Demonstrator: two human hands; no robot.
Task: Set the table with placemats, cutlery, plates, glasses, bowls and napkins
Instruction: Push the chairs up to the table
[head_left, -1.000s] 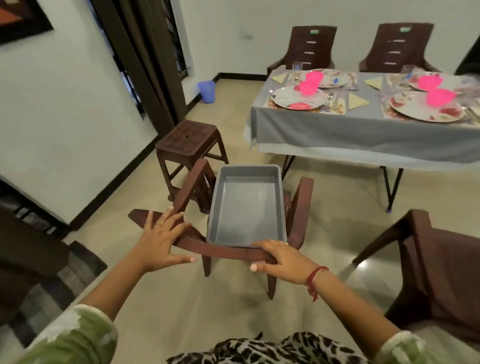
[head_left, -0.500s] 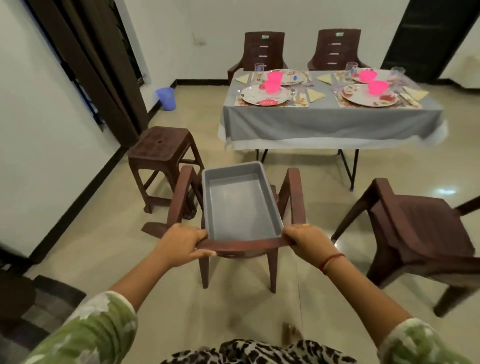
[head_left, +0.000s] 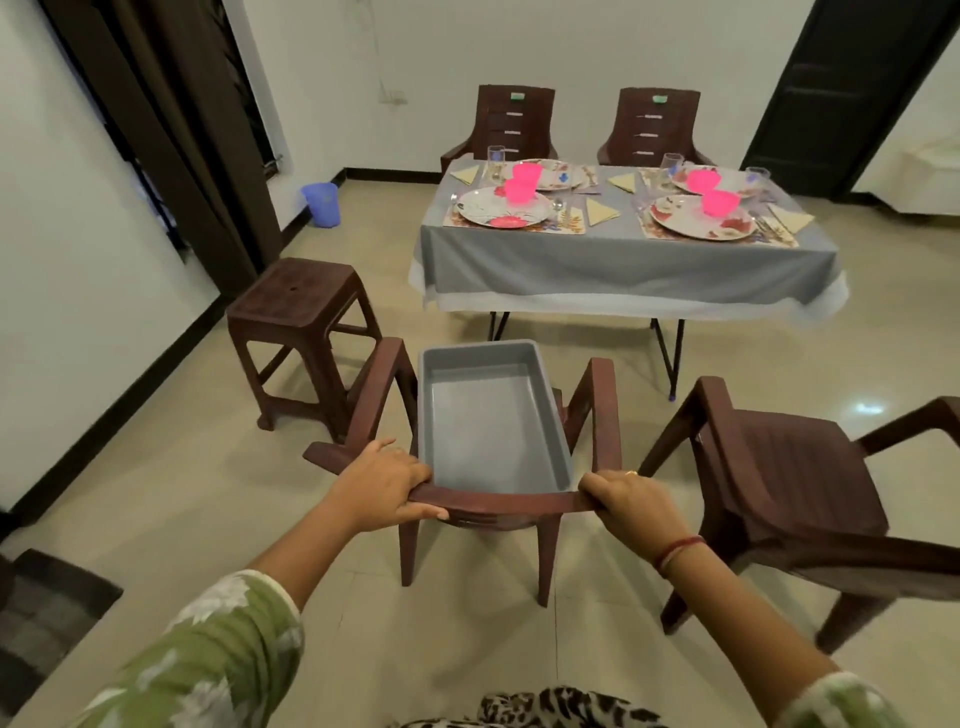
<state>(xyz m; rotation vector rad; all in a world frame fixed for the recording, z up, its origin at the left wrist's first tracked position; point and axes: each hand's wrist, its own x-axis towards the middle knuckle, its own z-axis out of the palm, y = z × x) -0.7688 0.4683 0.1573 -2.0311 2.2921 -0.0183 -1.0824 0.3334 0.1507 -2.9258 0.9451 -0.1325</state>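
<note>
You've got both hands wrapped over the top rail of the brown plastic chair (head_left: 498, 506) — left hand (head_left: 382, 486) at one corner, right hand (head_left: 631, 501) at the other, arms stretched forward and down. The chair looks light and stiff, so that rail is a sound grip, but the empty grey tray (head_left: 491, 415) sits loose on the seat (likely to slide if you tilt). Well ahead, the tabletop (head_left: 623, 260) already carries plates, pink bowls, glasses and napkins.

We have a single head view, looking forward and steeply down from standing height. Our left hand (head_left: 382, 486) and right hand (head_left: 636, 501) sit near, low in the frame; the table (head_left: 623, 260) lies well beyond, upper centre-right, facing us.
</note>
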